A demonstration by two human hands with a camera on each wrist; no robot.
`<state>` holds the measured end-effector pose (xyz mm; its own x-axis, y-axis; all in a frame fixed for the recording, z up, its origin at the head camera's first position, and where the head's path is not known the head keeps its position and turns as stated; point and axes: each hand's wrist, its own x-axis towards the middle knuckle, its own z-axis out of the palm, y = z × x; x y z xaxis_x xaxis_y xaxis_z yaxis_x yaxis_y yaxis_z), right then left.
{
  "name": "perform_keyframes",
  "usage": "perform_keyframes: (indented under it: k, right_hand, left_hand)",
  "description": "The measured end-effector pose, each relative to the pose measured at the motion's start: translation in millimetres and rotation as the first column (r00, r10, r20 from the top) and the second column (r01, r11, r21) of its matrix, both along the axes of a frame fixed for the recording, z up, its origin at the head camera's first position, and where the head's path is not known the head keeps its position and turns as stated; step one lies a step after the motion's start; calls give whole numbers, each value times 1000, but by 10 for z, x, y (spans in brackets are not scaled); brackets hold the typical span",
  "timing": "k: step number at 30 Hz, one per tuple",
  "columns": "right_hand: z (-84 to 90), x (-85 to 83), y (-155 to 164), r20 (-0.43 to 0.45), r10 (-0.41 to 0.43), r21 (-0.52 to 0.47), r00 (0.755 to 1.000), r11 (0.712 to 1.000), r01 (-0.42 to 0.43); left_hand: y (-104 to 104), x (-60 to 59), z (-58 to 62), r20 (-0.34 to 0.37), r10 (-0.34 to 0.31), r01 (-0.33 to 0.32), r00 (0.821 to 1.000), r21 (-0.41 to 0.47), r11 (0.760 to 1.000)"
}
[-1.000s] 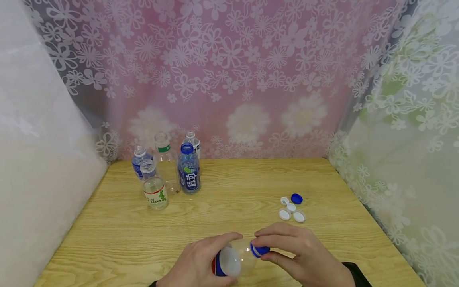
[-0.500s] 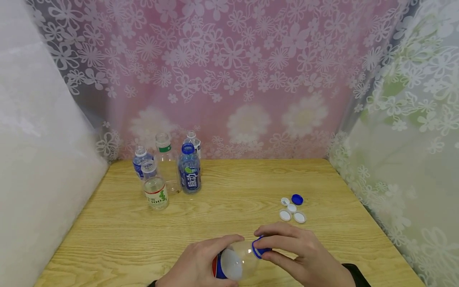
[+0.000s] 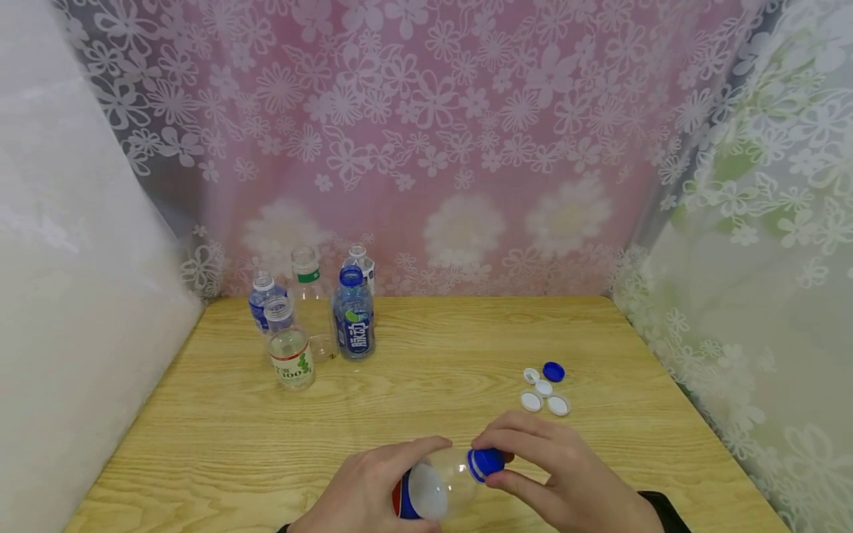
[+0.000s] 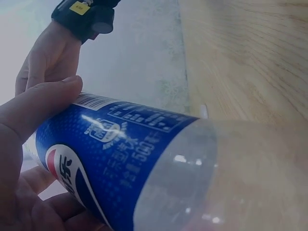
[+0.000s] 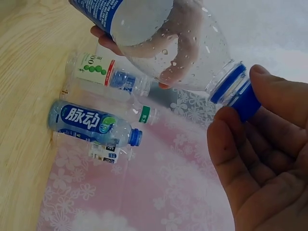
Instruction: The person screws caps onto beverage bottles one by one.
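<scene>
Gripping bottle [image 3: 436, 485] sideways, left hand [image 3: 366, 492] steadies it; right hand [image 3: 566, 485] fingers [image 5: 231, 144] pinch blue cap [image 3: 485, 462] for twisting.

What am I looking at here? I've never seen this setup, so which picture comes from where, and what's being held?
No machine here: a person works with two bare hands. The wide picture comes from a camera on the head, looking down at a wooden table. The other two come from cameras on each wrist. The left hand grips a clear bottle with a blue label, tilted on its side. The right hand pinches the blue cap at its neck. At the back left stand five more bottles, one with a blue cap on. To the right lie loose caps, four white and one blue. Flowered curtains hang around the table.
</scene>
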<state>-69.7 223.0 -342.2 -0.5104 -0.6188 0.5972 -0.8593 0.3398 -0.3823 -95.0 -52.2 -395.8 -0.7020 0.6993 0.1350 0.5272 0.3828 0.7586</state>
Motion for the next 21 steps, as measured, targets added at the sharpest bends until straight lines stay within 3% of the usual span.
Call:
perform_keyframes:
  k: [10, 21]
  right_hand:
    - [39, 16, -15, 5, 129, -4, 992, 992, -129]
    - [81, -23, -30, -85, 253, -33, 964, 966, -257]
  left_hand:
    - [-27, -5, 22, 70, -44, 41, 997, 46, 998]
    - [-66, -84, -8, 176, -177, 162, 968, 100, 982]
